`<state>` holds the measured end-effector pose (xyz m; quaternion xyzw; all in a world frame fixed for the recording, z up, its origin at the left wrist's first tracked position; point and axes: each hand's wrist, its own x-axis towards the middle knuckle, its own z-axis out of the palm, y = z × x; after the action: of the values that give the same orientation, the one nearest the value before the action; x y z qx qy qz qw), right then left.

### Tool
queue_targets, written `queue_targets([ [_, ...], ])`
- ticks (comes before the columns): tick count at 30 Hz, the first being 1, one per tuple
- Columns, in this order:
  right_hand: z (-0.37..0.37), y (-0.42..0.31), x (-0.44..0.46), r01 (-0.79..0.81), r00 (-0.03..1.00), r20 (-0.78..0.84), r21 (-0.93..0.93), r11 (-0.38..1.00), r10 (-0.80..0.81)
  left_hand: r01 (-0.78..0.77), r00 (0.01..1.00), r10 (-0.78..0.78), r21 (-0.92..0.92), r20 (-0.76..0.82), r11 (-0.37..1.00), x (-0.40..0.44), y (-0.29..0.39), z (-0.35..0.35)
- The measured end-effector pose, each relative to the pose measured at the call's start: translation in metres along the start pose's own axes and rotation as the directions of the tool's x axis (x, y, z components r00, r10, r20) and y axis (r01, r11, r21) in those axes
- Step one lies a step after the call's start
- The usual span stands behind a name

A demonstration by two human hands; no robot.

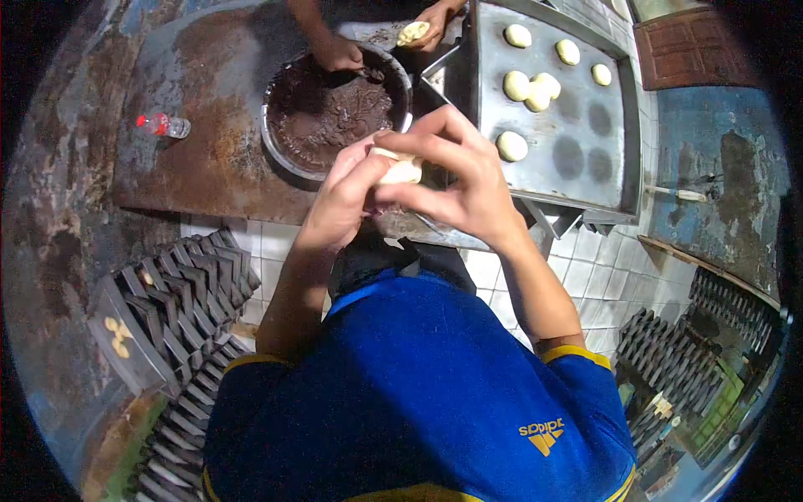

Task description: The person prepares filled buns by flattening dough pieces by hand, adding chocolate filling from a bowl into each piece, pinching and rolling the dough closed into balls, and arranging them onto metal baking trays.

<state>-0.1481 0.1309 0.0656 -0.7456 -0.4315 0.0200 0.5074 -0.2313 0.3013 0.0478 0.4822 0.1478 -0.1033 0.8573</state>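
Both my hands meet in front of my chest around a pale piece of dough. My left hand holds it from the left side, fingers bent around it. From the right, my right hand has its fingers curved over the top and its thumb against the lower side. Just beyond my hands is a large round bowl with a dark brown paste in it. To the right, a metal tray bears several round dough balls.
Across the table, a co-worker's hand is in the bowl and the other holds dough. A small bottle with a red cap lies at the left. Stacked metal trays stand lower left and right.
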Motion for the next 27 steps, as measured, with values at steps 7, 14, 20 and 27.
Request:
queue_targets([
  [7, -0.040, 0.018, -0.040, -0.395, 0.827, -0.065, 0.639, 0.660, 0.558, -0.066, 0.998, 0.066, -0.099, -0.005, 0.993, 0.016, 0.001, 0.063],
  [14, -0.067, 0.029, -0.083, -0.258, 0.800, 0.291, 0.956, -0.138, 0.525, -0.467, 0.870, 0.493, 0.368, 0.025, 0.804, 0.051, -0.015, 0.137],
  [20, -0.093, 0.043, -0.104, 0.057, 0.779, -0.382, 0.833, 0.550, 0.498, -0.542, 0.806, 0.537, -0.054, 0.248, 0.838, 0.072, -0.052, 0.210],
  [27, -0.179, 0.036, -0.120, -0.111, 0.928, -0.112, 0.829, 0.549, 0.356, -0.645, 0.711, 0.616, -0.033, 0.341, 0.763, 0.071, -0.037, 0.248],
])
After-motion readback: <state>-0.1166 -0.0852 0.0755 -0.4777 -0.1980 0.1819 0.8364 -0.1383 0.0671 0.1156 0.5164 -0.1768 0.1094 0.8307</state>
